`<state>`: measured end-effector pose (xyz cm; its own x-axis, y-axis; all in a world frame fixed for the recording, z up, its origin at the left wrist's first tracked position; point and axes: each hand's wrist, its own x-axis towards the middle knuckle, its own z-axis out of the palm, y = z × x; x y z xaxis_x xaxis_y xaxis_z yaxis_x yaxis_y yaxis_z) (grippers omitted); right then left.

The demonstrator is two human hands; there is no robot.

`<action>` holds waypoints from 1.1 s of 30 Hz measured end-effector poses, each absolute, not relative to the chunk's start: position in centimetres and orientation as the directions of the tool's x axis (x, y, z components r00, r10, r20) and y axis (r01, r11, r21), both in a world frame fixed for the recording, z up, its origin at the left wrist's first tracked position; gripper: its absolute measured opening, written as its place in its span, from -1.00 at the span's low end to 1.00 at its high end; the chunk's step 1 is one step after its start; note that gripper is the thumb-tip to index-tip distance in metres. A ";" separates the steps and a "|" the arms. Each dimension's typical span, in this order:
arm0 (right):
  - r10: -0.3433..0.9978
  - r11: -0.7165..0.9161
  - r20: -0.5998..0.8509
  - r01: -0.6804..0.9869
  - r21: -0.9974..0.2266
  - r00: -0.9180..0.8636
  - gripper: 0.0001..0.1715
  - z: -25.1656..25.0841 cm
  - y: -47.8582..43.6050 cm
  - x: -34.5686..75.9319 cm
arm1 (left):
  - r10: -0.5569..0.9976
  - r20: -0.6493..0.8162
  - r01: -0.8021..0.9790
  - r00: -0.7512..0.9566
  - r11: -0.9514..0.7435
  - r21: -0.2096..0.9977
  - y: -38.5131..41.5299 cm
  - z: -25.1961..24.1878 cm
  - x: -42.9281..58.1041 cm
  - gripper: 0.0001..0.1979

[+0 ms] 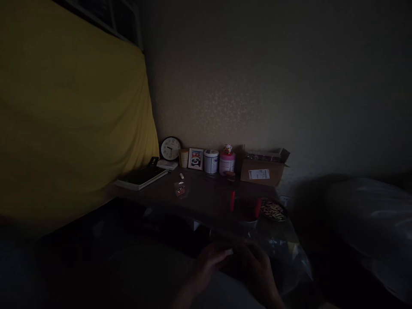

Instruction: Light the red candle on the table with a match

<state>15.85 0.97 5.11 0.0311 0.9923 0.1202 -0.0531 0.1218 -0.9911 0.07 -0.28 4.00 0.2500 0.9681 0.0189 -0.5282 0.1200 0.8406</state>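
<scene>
In dim light, my left hand is in front of the table's near edge, its fingers curled and its thumb pointing right. A small pale spot shows at the thumb's tip; I cannot make out whether it is an object or the nail. Close beside it on the right, my right hand is bent inward with its fingers curled, mostly in shadow. Both hands look closed around something between them, too dark to name. Just beyond them on the table stands a dark round container with a red upright piece on each side.
A round dish of small sticks sits at the right. Along the wall stand a clock, a panda picture, a white tin, a pink tin and a cardboard box. A small packet lies mid-table.
</scene>
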 end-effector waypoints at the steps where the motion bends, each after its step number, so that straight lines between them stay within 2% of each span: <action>1: 0.992 0.123 0.122 -0.053 -0.991 0.030 -0.46 5.1 1.0 15.8 | 0.968 0.015 -0.531 0.249 0.124 0.838 -0.2 3.9 0.1 -0.74; 13: 0.988 0.157 0.157 0.006 -0.988 0.005 -0.53 4.7 1.0 15.9 | 0.968 0.058 -0.559 0.244 0.091 0.824 -0.1 3.4 0.0 -0.71; 17: 0.981 0.192 0.192 0.075 -0.978 -0.004 -0.55 4.8 0.7 15.9 | 0.973 0.035 -0.542 0.229 0.098 0.835 0.1 2.9 0.0 -0.74; 26: 0.946 0.323 0.317 0.216 -0.921 -0.062 -0.71 5.0 0.3 15.7 | 0.973 0.078 -0.584 0.215 0.064 0.809 -0.1 3.8 -0.1 -0.73; 33: 0.932 0.359 0.356 0.338 -0.870 -0.075 -0.69 4.5 0.6 15.4 | 0.971 0.114 -0.644 0.212 0.051 0.763 -0.2 4.1 -0.3 -0.75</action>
